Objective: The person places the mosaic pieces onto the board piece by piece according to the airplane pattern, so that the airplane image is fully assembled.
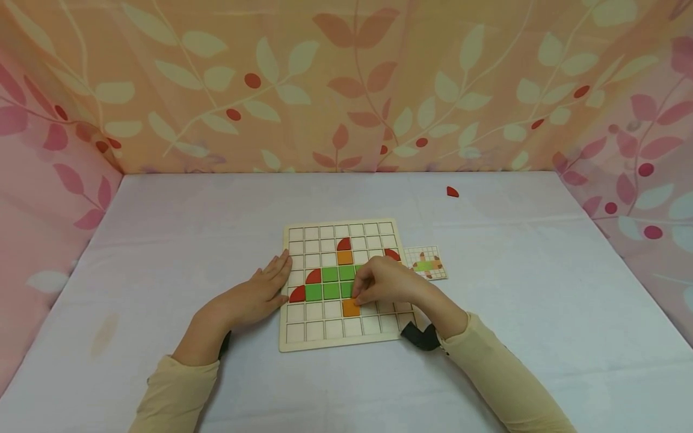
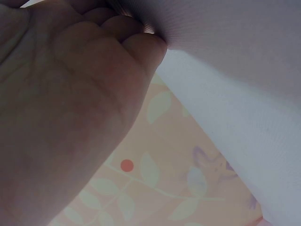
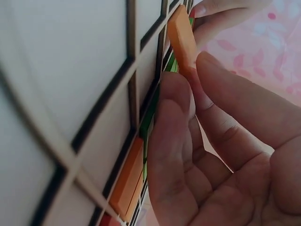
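Note:
A pale wooden grid board (image 1: pixel 319 331) lies on the table. My left hand (image 1: pixel 254 294) rests along its left edge with the fingers extended; the left wrist view shows mostly palm. Over the board's middle, my right hand (image 1: pixel 387 279) pinches an orange square tile (image 3: pixel 182 37) at its edge. That tile looks tilted at a cell below the green tiles (image 1: pixel 331 291). Left of the green ones sit red quarter-circle tiles (image 1: pixel 297 294). Above them are another orange tile (image 1: pixel 344 257) and a red quarter-circle (image 1: pixel 343 244). The right hand hides part of the pattern.
A small pattern card (image 1: pixel 428 263) lies at the board's right edge, partly behind the right forearm. One loose red quarter-circle tile (image 1: pixel 452 192) is near the table's back edge. White cloth covers the table (image 1: pixel 541 270), and a leaf-patterned curtain (image 1: pixel 346 90) hangs behind.

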The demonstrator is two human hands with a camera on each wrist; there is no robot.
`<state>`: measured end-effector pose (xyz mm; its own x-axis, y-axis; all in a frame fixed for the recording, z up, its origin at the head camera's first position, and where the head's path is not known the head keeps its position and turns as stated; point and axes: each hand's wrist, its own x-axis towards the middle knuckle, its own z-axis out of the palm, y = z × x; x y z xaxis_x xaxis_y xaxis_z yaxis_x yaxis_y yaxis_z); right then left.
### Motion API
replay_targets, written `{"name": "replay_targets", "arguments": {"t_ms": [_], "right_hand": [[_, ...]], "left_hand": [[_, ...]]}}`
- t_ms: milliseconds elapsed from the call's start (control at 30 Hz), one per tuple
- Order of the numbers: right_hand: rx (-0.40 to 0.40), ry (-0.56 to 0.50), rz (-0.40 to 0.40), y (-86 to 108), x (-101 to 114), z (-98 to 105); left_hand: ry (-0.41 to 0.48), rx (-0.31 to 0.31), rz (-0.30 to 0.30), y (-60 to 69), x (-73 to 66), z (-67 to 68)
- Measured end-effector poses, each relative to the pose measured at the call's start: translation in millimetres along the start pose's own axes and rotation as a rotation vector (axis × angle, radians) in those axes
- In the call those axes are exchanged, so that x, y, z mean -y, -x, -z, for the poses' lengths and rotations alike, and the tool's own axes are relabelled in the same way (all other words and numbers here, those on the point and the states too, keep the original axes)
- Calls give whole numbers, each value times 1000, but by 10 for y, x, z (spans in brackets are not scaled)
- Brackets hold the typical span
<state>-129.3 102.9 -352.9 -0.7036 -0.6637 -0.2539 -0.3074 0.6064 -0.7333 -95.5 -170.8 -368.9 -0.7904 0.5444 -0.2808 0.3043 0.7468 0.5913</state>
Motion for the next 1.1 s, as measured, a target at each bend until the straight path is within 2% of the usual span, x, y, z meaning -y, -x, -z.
{"name": "replay_targets", "arguments": {"t_ms": [267, 400, 600, 800, 1100], "right_hand": [[-42, -35, -1, 47, -123, 160], [-92, -105, -69, 107, -250, 335], [-243, -216, -178, 195, -539, 687], [-428, -255, -257, 236, -878, 1043], [-619, -385, -354, 213, -1259, 1379]], "left_hand": [[-6, -4, -11, -31, -18, 14], [-8, 0, -5, -43, -27, 19], [-3, -4, -2, -49, -40, 36], [-3, 0, 7, -48, -20, 35], [12, -8, 18, -8, 2, -15]]}}
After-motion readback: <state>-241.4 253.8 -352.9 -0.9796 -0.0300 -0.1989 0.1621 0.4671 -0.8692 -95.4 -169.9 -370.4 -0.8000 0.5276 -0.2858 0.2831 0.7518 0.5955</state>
